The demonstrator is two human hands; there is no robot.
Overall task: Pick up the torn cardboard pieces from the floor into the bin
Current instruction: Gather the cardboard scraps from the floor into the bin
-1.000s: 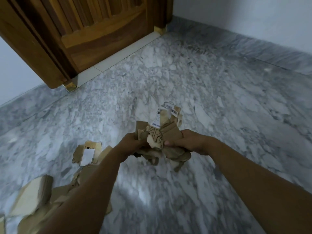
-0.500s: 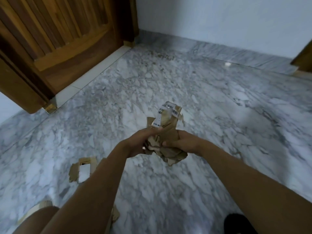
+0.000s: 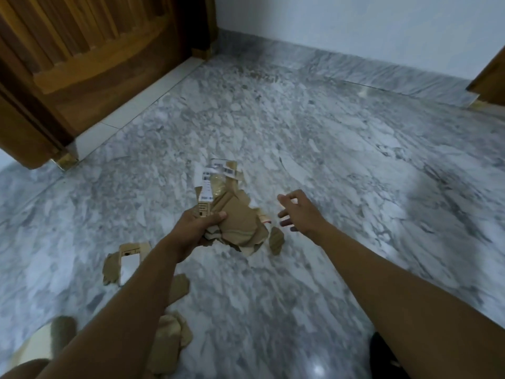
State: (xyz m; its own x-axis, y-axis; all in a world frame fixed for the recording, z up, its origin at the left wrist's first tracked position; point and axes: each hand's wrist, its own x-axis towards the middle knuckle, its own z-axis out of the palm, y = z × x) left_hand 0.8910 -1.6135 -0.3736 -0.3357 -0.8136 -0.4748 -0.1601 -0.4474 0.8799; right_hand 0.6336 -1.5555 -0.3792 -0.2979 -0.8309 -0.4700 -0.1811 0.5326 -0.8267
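My left hand (image 3: 195,228) grips a bunch of torn brown cardboard pieces (image 3: 232,217), some bearing white barcode labels, held above the marble floor. Just right of the bunch, my right hand (image 3: 299,212) hangs with fingers spread and nothing in it. A small scrap (image 3: 276,240) sits at the bunch's lower right; whether it is falling or held I cannot tell. On the floor to the left lies a torn piece with a white label (image 3: 124,262). More brown pieces (image 3: 170,343) lie under my left forearm. No bin is in view.
A wooden door (image 3: 90,64) and its frame stand at the upper left with a white threshold strip. A white wall with marble skirting (image 3: 355,69) runs across the back. Another wooden frame edge (image 3: 489,77) shows at the far right. Something dark (image 3: 382,356) sits bottom right.
My right hand has let go of the bunch and moved right with fingers spread. The left hand alone now holds the pieces. The view has shifted slightly, showing more floor pieces at lower left.
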